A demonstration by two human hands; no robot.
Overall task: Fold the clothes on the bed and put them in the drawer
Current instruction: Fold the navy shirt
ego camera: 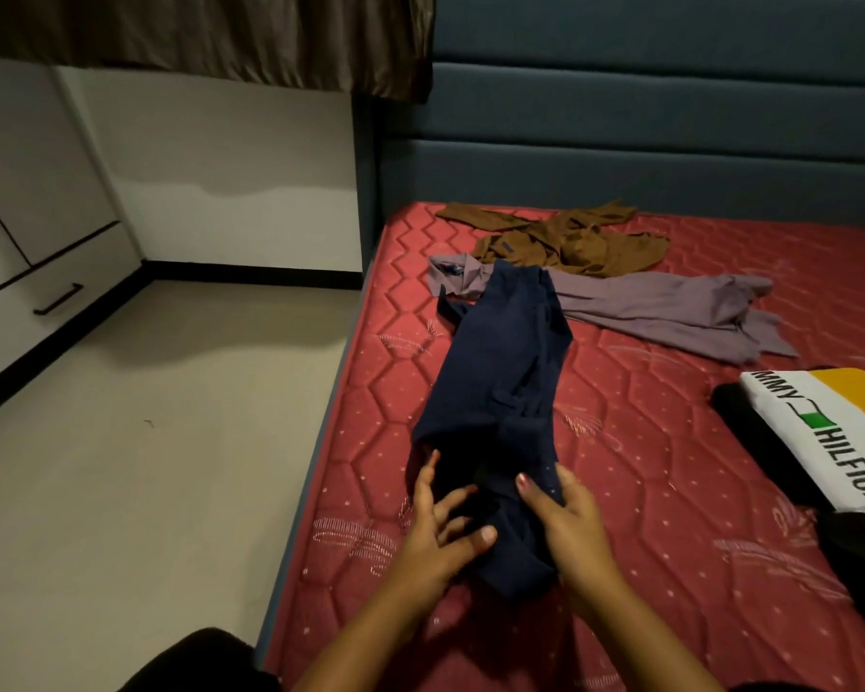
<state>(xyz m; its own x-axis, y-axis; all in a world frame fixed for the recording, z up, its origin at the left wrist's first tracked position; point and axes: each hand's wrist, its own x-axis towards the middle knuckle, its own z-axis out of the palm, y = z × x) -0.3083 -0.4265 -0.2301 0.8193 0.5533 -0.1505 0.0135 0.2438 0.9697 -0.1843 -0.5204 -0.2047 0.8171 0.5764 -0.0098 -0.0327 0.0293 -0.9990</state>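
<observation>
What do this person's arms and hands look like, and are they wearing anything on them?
The left hand and right hand wear no gloves. Both forearms are bare right to the picture's edge, and no sleeves show. I see no watch, bracelet or rings. The fingernails look short.

Brightness: dim indoor, warm cast, muted colours.
Source: out of frame; floor (121,491) and wall (231,192) brightest.
Shadows: soft patch on floor beside bed; curtain (196,37) near black.
Glare: faint sheen on mattress (645,491) quilting.
Sharpness: slightly soft; folds of navy garment (500,372) smeared.
Distortion: wide-angle bowing along headboard (670,117) and cabinet (31,232).
</observation>
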